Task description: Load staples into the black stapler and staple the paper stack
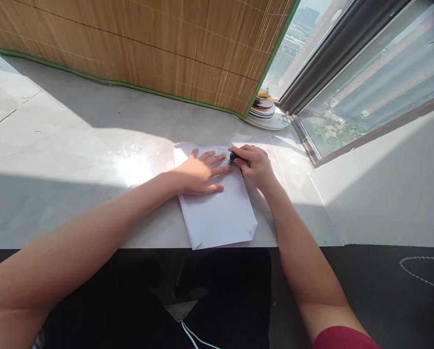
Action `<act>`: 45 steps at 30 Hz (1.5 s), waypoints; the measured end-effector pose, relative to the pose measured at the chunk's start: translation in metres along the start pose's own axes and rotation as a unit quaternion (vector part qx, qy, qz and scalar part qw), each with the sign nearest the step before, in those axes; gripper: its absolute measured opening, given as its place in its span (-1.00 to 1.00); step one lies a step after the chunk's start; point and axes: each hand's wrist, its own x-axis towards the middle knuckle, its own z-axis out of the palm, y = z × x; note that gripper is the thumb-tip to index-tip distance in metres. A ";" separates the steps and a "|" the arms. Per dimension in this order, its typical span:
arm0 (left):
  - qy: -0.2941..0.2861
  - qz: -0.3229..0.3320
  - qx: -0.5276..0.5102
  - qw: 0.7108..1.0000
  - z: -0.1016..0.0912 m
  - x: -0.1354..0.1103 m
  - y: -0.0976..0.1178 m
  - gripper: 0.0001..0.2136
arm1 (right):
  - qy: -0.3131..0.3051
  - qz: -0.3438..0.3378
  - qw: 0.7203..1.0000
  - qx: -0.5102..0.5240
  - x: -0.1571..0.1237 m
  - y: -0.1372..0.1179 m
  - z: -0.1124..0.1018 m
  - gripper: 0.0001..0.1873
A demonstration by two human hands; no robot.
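Note:
A white sheet of paper lies on the pale stone sill, its near edge at the sill's front. My left hand rests flat on the paper with the fingers spread, holding it down. My right hand is closed around a small black object, a pen or stamp by its look, pressed to the paper's upper right part. Faint marks show on the paper beside the black object.
A bamboo blind with green trim hangs down onto the sill behind the paper. A stack of plates sits in the corner by the window frame. A white wall ledge rises at the right. Dark floor lies below.

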 end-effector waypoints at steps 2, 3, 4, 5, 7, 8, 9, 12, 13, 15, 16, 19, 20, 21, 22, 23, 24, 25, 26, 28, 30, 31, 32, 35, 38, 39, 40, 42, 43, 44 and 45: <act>0.006 0.003 -0.004 1.000 0.000 0.000 0.000 -0.34 | -0.001 0.000 1.000 0.001 0.000 0.000 0.000 -0.57; 0.009 0.005 -0.007 1.000 0.001 0.000 -0.001 -0.34 | -0.001 0.001 1.000 0.003 0.000 0.000 -0.001 -0.57; 0.011 0.006 -0.009 1.000 0.001 0.000 -0.001 -0.34 | 0.000 0.002 1.000 0.006 0.000 0.000 -0.001 -0.57; 0.011 0.006 -0.010 1.000 0.001 0.000 -0.001 -0.34 | 0.000 0.004 1.000 0.008 0.000 0.000 -0.001 -0.57; 0.010 0.004 -0.010 1.000 0.002 0.000 -0.001 -0.33 | -0.001 0.006 1.000 0.006 0.000 0.000 0.000 -0.57; 0.008 0.003 -0.010 1.000 0.002 0.000 -0.001 -0.33 | -0.003 0.006 1.000 0.002 0.000 0.000 0.000 -0.57; 0.008 0.002 -0.011 1.000 0.002 0.000 -0.001 -0.33 | -0.004 0.006 1.000 -0.003 0.000 0.000 0.000 -0.57; 0.012 0.001 -0.018 1.000 0.002 0.000 -0.001 -0.33 | -0.008 0.010 1.000 -0.017 0.000 -0.002 -0.001 -0.57; 0.014 0.002 -0.020 1.000 0.003 0.000 -0.001 -0.34 | -0.009 0.013 1.000 -0.022 0.000 -0.004 -0.001 -0.56; 0.018 0.004 -0.020 1.000 0.003 0.000 -0.001 -0.34 | -0.014 0.017 0.999 -0.037 0.000 -0.008 -0.001 -0.57; 0.018 0.004 -0.017 1.000 0.003 0.000 -0.001 -0.34 | -0.016 0.019 0.999 -0.046 -0.001 -0.011 -0.001 -0.57; 0.009 0.005 -0.001 1.000 0.002 0.001 0.000 -0.33 | -0.020 0.017 0.996 -0.084 -0.001 -0.018 0.002 -0.59; 0.008 0.006 -0.001 1.000 0.002 0.001 0.000 -0.33 | -0.021 0.013 0.995 -0.099 -0.002 -0.019 0.004 -0.61; 0.009 0.008 -0.004 1.000 0.001 0.001 0.000 -0.32 | -0.021 0.007 0.993 -0.113 -0.002 -0.021 0.006 -0.63; 0.012 0.010 -0.010 1.000 0.001 0.001 0.000 -0.32 | -0.021 -0.002 0.992 -0.125 -0.002 -0.021 0.007 -0.65; 0.016 0.011 -0.016 1.000 0.001 0.000 0.000 -0.33 | -0.022 -0.011 0.991 -0.134 -0.002 -0.021 0.009 -0.67; 0.018 0.012 -0.020 1.000 0.000 0.000 0.000 -0.33 | -0.022 -0.020 0.990 -0.137 -0.002 -0.020 0.009 -0.68; 0.017 0.011 -0.021 1.000 0.000 0.000 0.000 -0.33 | -0.018 -0.027 0.990 -0.134 -0.002 -0.019 0.010 -0.68; 0.014 0.010 -0.018 1.000 -0.001 -0.001 0.000 -0.33 | -0.010 -0.030 0.992 -0.125 -0.002 -0.017 0.010 -0.67; 0.005 0.006 -0.011 1.000 -0.002 0.000 -0.001 -0.33 | 0.023 -0.025 0.995 -0.094 -0.001 -0.011 0.008 -0.64; -0.011 0.003 -0.001 1.000 -0.003 0.000 -0.001 -0.32 | 0.068 -0.007 0.996 -0.060 -0.001 -0.003 0.005 -0.62; -0.020 0.001 0.004 1.000 -0.004 0.001 -0.002 -0.33 | 0.088 0.006 0.995 -0.047 -0.001 0.001 0.003 -0.61; -0.027 -0.002 0.009 1.000 -0.005 0.001 -0.002 -0.33 | 0.105 0.020 0.994 -0.037 0.000 0.006 0.001 -0.61; -0.032 -0.009 0.012 0.999 -0.006 0.001 -0.002 -0.34 | 0.127 0.059 0.990 -0.016 -0.001 0.016 -0.007 -0.65; -0.025 -0.008 0.010 1.000 -0.006 0.000 -0.003 -0.33 | 0.103 0.084 0.991 -0.005 -0.005 0.024 -0.015 -0.60; -0.023 -0.008 0.009 1.000 -0.006 0.000 -0.004 -0.33 | 0.082 0.090 0.993 -0.005 -0.007 0.027 -0.017 -0.56; -0.020 -0.008 0.008 1.000 -0.006 0.000 -0.004 -0.33 | 0.059 0.099 0.993 -0.007 -0.008 0.029 -0.019 -0.54; -0.012 -0.009 0.005 1.000 -0.005 0.000 -0.006 -0.34 | 0.029 0.134 0.990 -0.016 -0.011 0.035 -0.021 -0.60; -0.009 -0.008 0.004 1.000 -0.004 0.000 -0.007 -0.35 | 0.033 0.159 0.986 -0.023 -0.011 0.037 -0.021 -0.67; -0.006 -0.006 0.005 1.000 -0.003 0.000 -0.008 -0.35 | 0.052 0.185 0.981 -0.032 -0.011 0.038 -0.021 -0.74; -0.004 -0.005 0.005 1.000 -0.003 0.000 -0.008 -0.36 | 0.085 0.207 0.974 -0.038 -0.010 0.038 -0.020 -0.77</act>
